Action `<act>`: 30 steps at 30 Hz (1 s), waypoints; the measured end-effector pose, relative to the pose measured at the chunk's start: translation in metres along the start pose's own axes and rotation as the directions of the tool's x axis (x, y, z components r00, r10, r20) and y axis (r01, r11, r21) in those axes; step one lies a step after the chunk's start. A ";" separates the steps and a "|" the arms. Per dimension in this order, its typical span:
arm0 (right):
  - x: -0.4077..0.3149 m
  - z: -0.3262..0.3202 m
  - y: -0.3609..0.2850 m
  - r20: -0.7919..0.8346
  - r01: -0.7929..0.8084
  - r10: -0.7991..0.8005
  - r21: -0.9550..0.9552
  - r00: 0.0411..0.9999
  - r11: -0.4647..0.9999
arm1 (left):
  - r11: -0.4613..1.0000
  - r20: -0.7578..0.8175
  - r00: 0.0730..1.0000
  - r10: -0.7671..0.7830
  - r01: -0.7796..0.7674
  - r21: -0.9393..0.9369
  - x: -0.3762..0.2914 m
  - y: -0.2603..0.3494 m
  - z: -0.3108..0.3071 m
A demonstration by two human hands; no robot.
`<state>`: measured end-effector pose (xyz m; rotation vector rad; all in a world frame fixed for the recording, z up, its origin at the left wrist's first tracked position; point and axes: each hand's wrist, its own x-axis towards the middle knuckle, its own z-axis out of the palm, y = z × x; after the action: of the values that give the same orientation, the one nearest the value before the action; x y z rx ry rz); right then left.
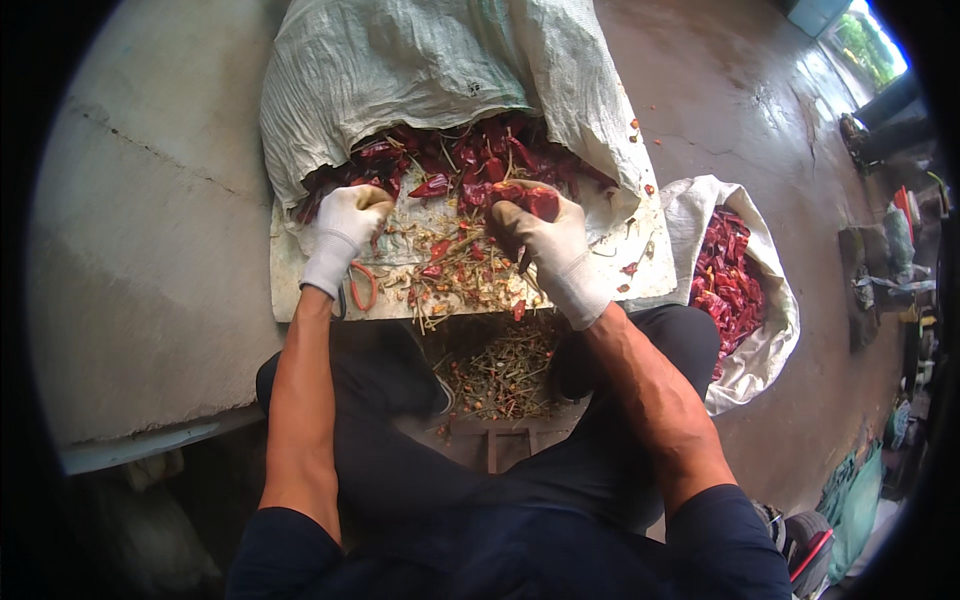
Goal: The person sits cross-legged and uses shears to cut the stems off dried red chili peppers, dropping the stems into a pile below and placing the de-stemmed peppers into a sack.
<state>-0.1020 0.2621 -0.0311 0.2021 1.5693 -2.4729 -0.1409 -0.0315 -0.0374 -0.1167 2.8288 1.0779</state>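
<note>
Dried red chili peppers (431, 186) spill from the mouth of a white woven sack (397, 67) onto a pale board (645, 277). My right hand (555, 240), in a white knit glove, is closed around several red chili peppers (529, 199) at the right of the spill. My left hand (349, 221), gloved too, is at the left side of the sack's mouth with its fingers curled; whether something is between them is hidden. Just below it lie scissors with orange handles (364, 286). Stems and pepper scraps (465, 262) are scattered between my hands.
An open white sack (780, 345) full of red chili pieces (727, 277) stands on the floor by my right knee. Between my legs is a heap of stems (510, 371). A concrete surface (165, 262) extends on the left. Bags and other items line the far right.
</note>
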 end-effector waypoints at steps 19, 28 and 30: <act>0.006 -0.001 0.015 -0.052 -0.017 0.015 -0.040 0.999 0.999 | 0.893 0.056 0.993 -0.108 0.122 -0.432 -0.014 -0.016 0.042; 0.003 0.001 0.024 -0.034 -0.038 0.040 0.079 0.999 0.996 | 0.632 0.265 0.964 -0.013 0.213 -0.745 -0.055 0.072 0.057; 0.003 0.004 0.022 -0.015 -0.073 0.075 0.113 0.997 0.991 | 0.631 0.263 0.964 -0.049 0.233 -0.740 -0.057 0.075 0.057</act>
<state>-0.0990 0.2492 -0.0494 0.2974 1.4040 -2.5106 -0.0881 0.0644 -0.0223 -0.2638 1.9288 2.0294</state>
